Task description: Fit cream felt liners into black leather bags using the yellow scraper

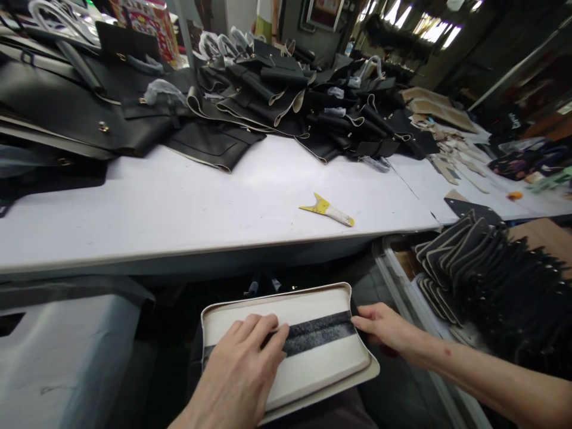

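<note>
A bag piece [313,369] with a cream face, raised pale edges and a dark strip across its middle lies tilted over my lap, below the table's front edge. My left hand [245,363] rests on its left part, fingers bent over the dark strip [319,333] and pressing on the face. At the right end of that strip, my right hand [384,328] pinches the edge between thumb and fingers. The undersides of the right fingers are hidden. Just beyond the piece's far edge, small metal fittings and bits of plastic wrap show in shadow.
On the white table [179,208] lies a yellow and white forked tool [328,210]. Black bags [268,83] are heaped along the back. To my right, a plastic bin [397,280] holds many dark flat pieces [487,268]. A pale covered surface [80,351] stands at left.
</note>
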### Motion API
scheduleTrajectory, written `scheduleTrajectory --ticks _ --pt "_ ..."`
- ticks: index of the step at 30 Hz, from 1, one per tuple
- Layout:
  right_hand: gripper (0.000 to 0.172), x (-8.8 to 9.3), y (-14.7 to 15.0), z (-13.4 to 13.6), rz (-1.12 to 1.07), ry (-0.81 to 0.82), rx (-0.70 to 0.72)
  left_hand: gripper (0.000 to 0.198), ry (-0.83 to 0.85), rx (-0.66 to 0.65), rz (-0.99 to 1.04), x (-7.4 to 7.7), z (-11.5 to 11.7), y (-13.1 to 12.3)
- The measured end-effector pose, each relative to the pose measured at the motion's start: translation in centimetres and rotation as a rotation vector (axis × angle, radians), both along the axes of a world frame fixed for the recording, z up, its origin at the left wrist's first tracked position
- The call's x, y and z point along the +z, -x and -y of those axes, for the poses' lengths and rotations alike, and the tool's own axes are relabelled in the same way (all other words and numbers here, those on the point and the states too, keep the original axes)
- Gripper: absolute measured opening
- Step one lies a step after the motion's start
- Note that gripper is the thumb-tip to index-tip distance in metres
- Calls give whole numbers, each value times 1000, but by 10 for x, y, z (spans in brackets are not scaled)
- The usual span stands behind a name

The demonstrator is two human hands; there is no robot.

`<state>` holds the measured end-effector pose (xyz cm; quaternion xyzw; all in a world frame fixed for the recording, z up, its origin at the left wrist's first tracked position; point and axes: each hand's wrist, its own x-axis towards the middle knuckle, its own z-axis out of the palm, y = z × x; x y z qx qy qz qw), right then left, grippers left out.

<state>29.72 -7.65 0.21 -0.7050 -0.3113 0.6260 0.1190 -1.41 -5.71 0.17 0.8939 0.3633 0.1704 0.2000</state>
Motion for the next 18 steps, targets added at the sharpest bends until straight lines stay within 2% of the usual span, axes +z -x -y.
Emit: scheduleTrajectory --ticks 4,9,15,18 --pt "40 -1 -1 3 -14 -13 -10 33 -12 23 -94 0 6 -14" --pt "45 -14 -6 17 -91 -110 -47 22 14 -25 -214 -1 2 -31" --pt "48 -19 1 32 -86 -316 -57 21 8 6 -234 1 4 -35" --pt "49 -23 0 34 -105 -304 -118 20 10 -5 -245 4 8 -33"
